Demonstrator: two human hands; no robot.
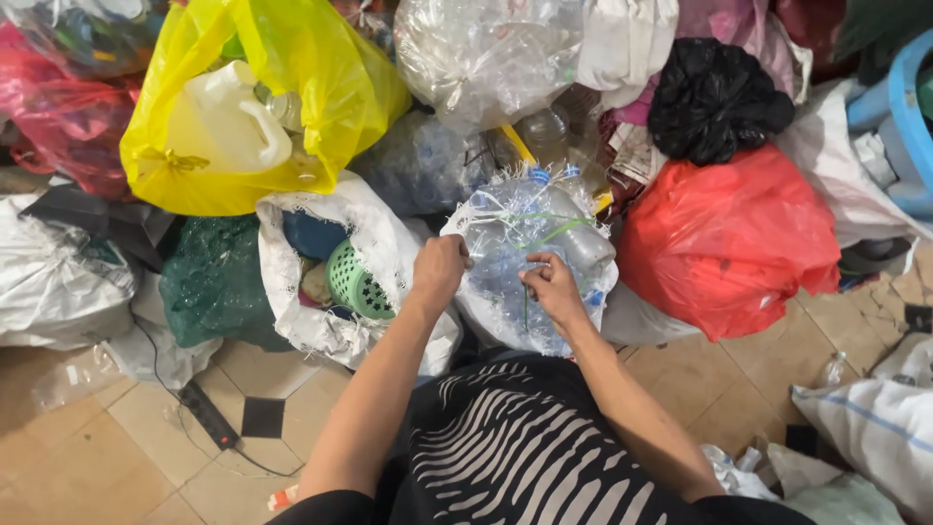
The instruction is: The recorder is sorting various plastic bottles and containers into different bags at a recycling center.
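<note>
Head view: 1 white sack of clear plastic bottles (530,258) sits on the floor directly ahead of both hands. Left hand (439,272) is clenched on its near rim. Right hand (552,289) pinches a thin green strap (544,238) at the sack mouth. Both are equally near. The sack's base is hidden behind the forearms.

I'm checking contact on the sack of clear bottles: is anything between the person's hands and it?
Nothing visible. The left hand rests closed on the sack of clear bottles at its left edge, and the right hand pinches a thin green string that crosses the sack's front.
</note>
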